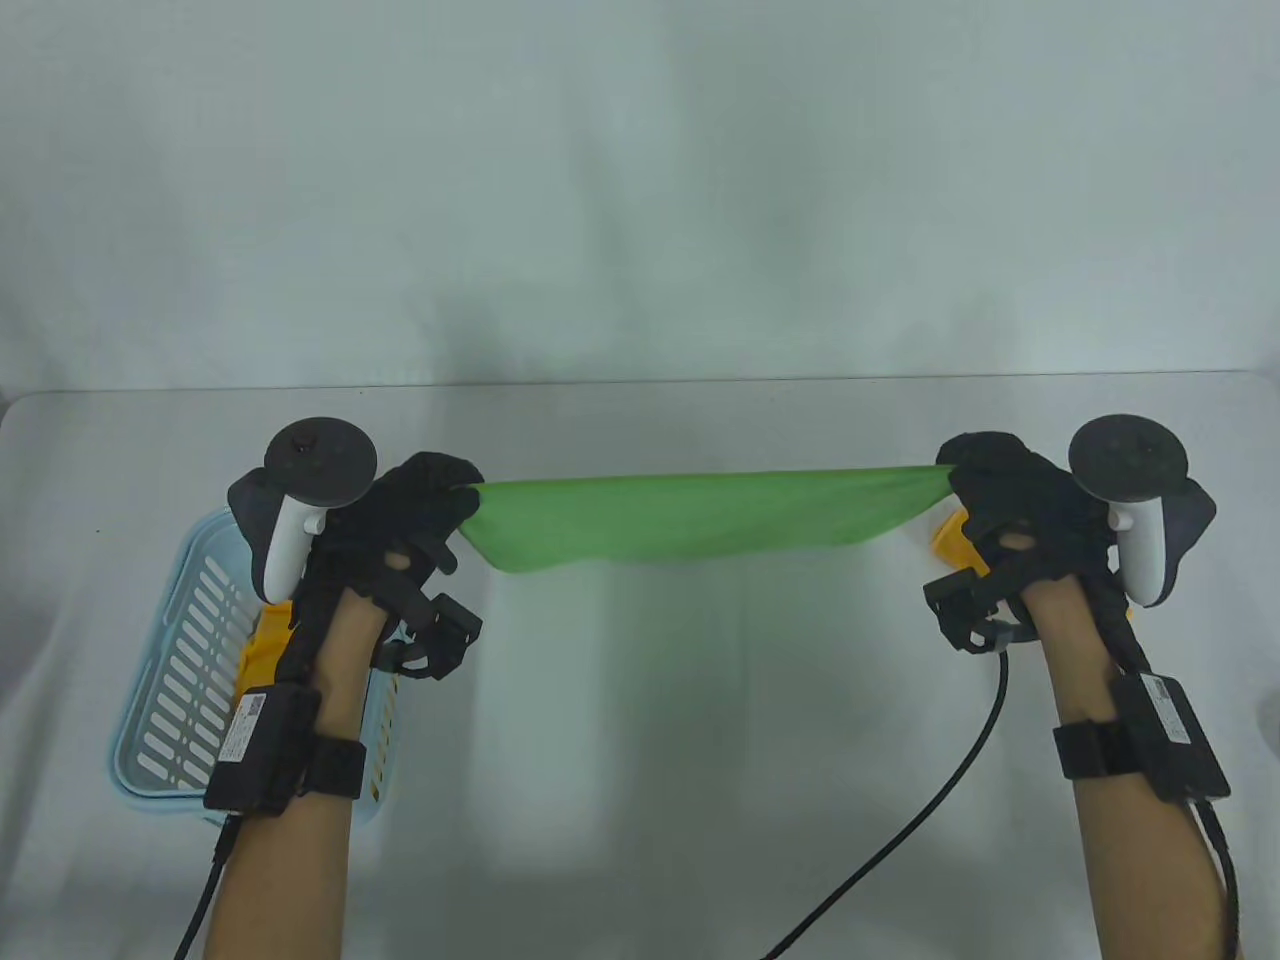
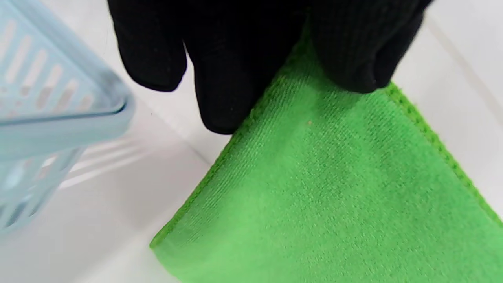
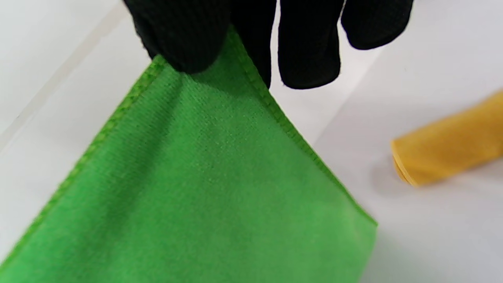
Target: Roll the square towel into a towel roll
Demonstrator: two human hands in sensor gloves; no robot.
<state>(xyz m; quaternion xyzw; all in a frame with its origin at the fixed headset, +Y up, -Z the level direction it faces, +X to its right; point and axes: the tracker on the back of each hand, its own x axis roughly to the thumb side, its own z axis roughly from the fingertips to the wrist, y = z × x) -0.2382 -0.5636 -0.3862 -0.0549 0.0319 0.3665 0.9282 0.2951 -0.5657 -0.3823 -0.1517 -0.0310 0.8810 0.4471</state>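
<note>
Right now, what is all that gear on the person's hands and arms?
Both the left hand and right hand wear black knit gloves. A round-topped black-and-white tracker sits on each. Black straps hold labelled black boxes on the forearms, trailing black cables.

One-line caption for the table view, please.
Left hand and right hand each pinch a corner of a green microfibre towel, stretching it above the white table.

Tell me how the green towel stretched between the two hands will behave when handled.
Likely floppy: the green towel sags between the left hand and the right hand. Probably light, since pinching fingers carry it by the corners alone. Its fuzzy weave looks grippy rather than slippery.
</note>
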